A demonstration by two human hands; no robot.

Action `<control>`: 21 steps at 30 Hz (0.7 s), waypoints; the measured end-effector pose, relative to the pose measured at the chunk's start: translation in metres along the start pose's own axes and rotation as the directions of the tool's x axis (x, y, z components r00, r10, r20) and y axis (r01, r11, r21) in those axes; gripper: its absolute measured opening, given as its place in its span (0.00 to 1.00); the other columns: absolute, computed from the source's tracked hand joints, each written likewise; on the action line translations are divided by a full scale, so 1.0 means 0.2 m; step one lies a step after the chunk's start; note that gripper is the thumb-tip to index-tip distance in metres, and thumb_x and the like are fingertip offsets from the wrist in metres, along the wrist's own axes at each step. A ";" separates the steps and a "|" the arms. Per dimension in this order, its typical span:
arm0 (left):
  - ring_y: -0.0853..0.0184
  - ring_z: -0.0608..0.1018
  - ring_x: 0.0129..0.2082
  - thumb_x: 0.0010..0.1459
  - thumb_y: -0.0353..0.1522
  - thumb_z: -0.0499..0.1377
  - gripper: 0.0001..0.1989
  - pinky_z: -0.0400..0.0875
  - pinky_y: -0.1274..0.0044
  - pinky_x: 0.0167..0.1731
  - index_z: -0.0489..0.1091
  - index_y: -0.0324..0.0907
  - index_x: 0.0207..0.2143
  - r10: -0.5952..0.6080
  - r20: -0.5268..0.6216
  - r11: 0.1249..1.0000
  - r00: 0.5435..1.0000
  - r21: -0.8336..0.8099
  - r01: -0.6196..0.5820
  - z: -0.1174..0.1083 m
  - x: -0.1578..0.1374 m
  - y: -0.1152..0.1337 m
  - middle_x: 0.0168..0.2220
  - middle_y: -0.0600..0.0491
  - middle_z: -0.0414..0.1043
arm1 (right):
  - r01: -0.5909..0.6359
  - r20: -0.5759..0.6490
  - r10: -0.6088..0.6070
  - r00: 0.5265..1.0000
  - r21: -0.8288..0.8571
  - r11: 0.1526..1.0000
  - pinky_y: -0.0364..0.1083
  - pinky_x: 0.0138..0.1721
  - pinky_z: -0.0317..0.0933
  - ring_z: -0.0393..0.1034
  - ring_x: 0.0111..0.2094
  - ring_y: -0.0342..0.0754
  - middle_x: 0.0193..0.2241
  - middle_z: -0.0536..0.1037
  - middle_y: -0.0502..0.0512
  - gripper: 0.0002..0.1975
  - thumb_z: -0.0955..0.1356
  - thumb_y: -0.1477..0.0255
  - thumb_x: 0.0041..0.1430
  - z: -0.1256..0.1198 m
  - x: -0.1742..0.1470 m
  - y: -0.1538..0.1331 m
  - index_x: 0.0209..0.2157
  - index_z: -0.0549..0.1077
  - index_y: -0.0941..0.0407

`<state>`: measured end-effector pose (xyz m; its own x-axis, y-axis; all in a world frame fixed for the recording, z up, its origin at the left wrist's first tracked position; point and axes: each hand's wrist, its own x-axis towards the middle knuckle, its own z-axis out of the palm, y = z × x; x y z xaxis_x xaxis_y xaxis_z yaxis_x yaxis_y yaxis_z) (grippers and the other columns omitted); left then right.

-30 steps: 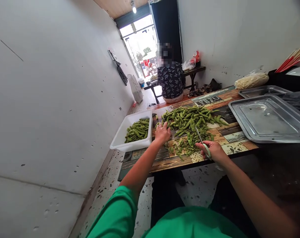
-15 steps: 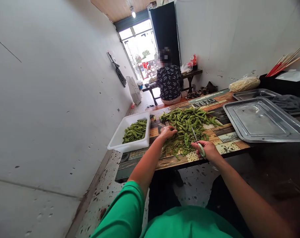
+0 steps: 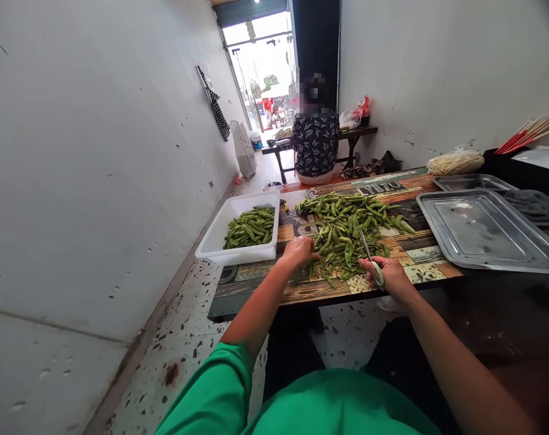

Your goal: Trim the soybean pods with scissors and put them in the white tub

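A heap of green soybean pods lies spread on the wood-patterned table, with small trimmed bits along its near side. My right hand is closed around scissors with pale green handles; their blades point away over the heap. At the heap's left edge is my left hand, its fingers curled together low over the tabletop. Whatever its fingertips may hold is too small to make out. Left of that hand stands a white plastic tub containing many pods.
Metal trays lie at the right, with a dark cloth on one. Behind them are a bag of thin sticks and a black box of red-tipped skewers. A person sits farther off, near the doorway.
My left hand has drawn back from the pods, slightly toward the tub and me. My right hand still holds the scissors beside the heap. The camera view has tilted downward.
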<state>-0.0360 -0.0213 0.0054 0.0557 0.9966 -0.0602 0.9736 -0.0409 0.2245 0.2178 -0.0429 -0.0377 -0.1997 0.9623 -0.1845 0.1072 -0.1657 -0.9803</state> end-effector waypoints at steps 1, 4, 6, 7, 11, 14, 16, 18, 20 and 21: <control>0.63 0.76 0.37 0.48 0.40 0.63 0.11 0.66 0.78 0.35 0.76 0.44 0.33 0.023 0.005 1.000 1.000 0.005 -0.023 0.00 0.00 0.00 0.35 0.50 0.76 | -0.003 -0.005 0.003 1.000 -0.007 1.000 0.38 0.10 0.46 0.61 0.13 0.39 0.13 0.68 0.45 0.21 0.75 0.56 0.39 0.00 0.00 -0.01 0.25 0.70 0.57; 0.62 0.76 0.38 0.55 0.37 0.57 0.11 0.67 0.77 0.37 0.77 0.44 0.35 0.085 -0.044 0.996 0.995 0.028 -0.083 -0.01 0.00 0.01 0.35 0.49 0.76 | -0.034 0.003 0.035 0.999 -0.041 0.999 0.38 0.10 0.47 0.61 0.13 0.40 0.12 0.68 0.46 0.21 0.75 0.55 0.39 0.01 -0.01 -0.04 0.25 0.70 0.58; 0.61 0.76 0.40 0.54 0.36 0.58 0.12 0.67 0.75 0.40 0.76 0.44 0.39 0.162 -0.042 0.986 0.986 0.044 -0.160 -0.01 0.02 0.01 0.38 0.48 0.76 | -0.054 0.006 0.054 0.999 -0.065 0.996 0.38 0.11 0.47 0.62 0.13 0.40 0.13 0.69 0.46 0.21 0.74 0.55 0.40 0.01 -0.02 -0.06 0.26 0.70 0.58; 0.61 0.75 0.42 0.53 0.36 0.60 0.13 0.67 0.75 0.42 0.75 0.45 0.41 0.202 -0.027 0.979 0.979 0.044 -0.201 -0.01 0.02 0.02 0.39 0.48 0.76 | -0.055 0.007 0.056 0.998 -0.075 0.996 0.38 0.11 0.48 0.62 0.13 0.40 0.13 0.69 0.47 0.21 0.74 0.55 0.40 0.01 -0.02 -0.06 0.27 0.71 0.58; 0.61 0.75 0.44 0.51 0.30 0.61 0.12 0.66 0.75 0.45 0.76 0.43 0.40 0.234 -0.032 0.972 0.972 0.029 -0.233 0.02 0.06 0.00 0.41 0.46 0.74 | -0.025 0.019 0.027 0.999 -0.083 0.996 0.38 0.10 0.47 0.62 0.13 0.40 0.14 0.69 0.46 0.19 0.73 0.56 0.43 0.00 -0.02 -0.04 0.28 0.71 0.58; 0.62 0.76 0.42 0.51 0.28 0.59 0.09 0.67 0.76 0.45 0.77 0.40 0.36 0.220 -0.049 0.975 0.974 -0.032 -0.222 0.00 0.08 -0.05 0.38 0.46 0.75 | -0.012 0.025 0.015 1.000 -0.090 0.996 0.38 0.10 0.47 0.63 0.14 0.41 0.14 0.69 0.46 0.19 0.73 0.56 0.44 -0.01 -0.01 -0.02 0.27 0.71 0.58; 0.63 0.76 0.40 0.52 0.26 0.58 0.08 0.68 0.75 0.45 0.77 0.39 0.32 0.185 -0.102 0.976 0.977 -0.099 -0.195 -0.02 0.09 -0.08 0.35 0.46 0.76 | -0.012 0.030 0.015 0.999 -0.099 0.995 0.38 0.10 0.47 0.64 0.14 0.41 0.14 0.69 0.46 0.19 0.73 0.56 0.44 -0.01 -0.01 -0.02 0.27 0.70 0.58; 0.65 0.77 0.37 0.53 0.26 0.57 0.07 0.69 0.76 0.43 0.76 0.39 0.32 0.089 -0.213 0.960 0.973 -0.242 -0.141 -0.05 0.08 -0.08 0.32 0.48 0.76 | -0.011 0.029 0.015 0.999 -0.104 0.995 0.38 0.10 0.47 0.64 0.14 0.41 0.14 0.69 0.46 0.19 0.73 0.56 0.44 -0.01 -0.01 -0.03 0.26 0.70 0.57; 0.69 0.77 0.30 0.56 0.27 0.55 0.07 0.71 0.77 0.36 0.73 0.38 0.35 -0.022 -0.256 0.861 0.966 -0.497 -0.112 -0.05 0.07 -0.03 0.29 0.50 0.75 | -0.015 0.028 0.018 0.999 -0.091 0.996 0.38 0.10 0.48 0.64 0.14 0.41 0.14 0.70 0.47 0.19 0.73 0.56 0.44 0.00 -0.03 -0.05 0.25 0.69 0.57; 0.71 0.76 0.26 0.57 0.28 0.55 0.07 0.71 0.78 0.32 0.72 0.38 0.37 -0.051 -0.223 0.762 0.973 -0.639 -0.106 -0.04 0.07 0.00 0.28 0.51 0.75 | -0.020 0.031 0.022 0.999 -0.078 0.997 0.38 0.10 0.48 0.64 0.14 0.41 0.15 0.70 0.47 0.20 0.73 0.55 0.43 0.01 -0.04 -0.06 0.25 0.69 0.57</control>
<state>-0.0361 -0.0065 0.0129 -0.0452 0.9881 0.1468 0.5941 -0.0916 0.7991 0.2163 -0.0483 -0.0241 -0.2273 0.9513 -0.2082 0.1865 -0.1673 -0.9681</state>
